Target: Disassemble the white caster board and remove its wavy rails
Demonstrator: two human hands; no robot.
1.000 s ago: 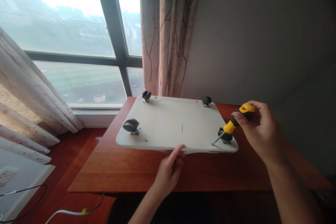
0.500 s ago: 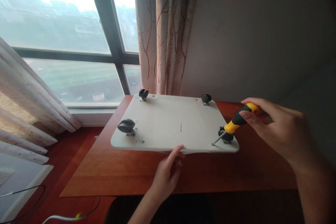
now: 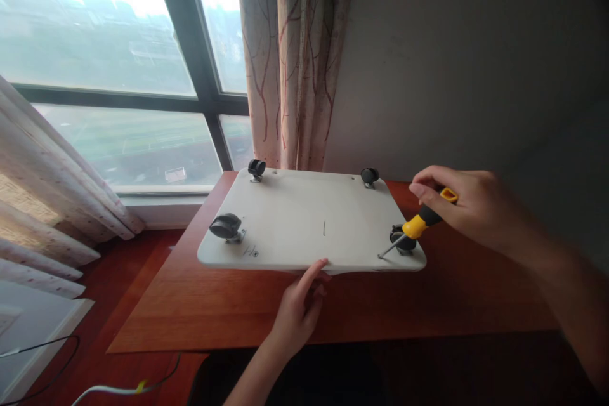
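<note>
A white board point(image 3: 295, 216) with rounded corners lies on the table, with black twin-wheel casters standing up near its corners. My right hand point(image 3: 461, 206) is closed round the black and yellow handle of a screwdriver point(image 3: 415, 226). The shaft slants down to the left, its tip at a small screw spot near the board's front right corner, beside the right front caster point(image 3: 402, 239). At the middle of the front edge, my left hand point(image 3: 302, 304) grips the board, index fingertip on top and the other fingers curled by the edge, partly hidden.
The board rests on a reddish-brown wooden table point(image 3: 190, 311). Behind it hangs a patterned curtain point(image 3: 292, 63) beside a window and a grey wall. A white cable point(image 3: 109, 388) and a black cord run at the lower left.
My right hand has turned round the screwdriver handle, its fingers now further left and knuckles higher. The tip stays at the same spot. My left hand keeps its place on the board.
</note>
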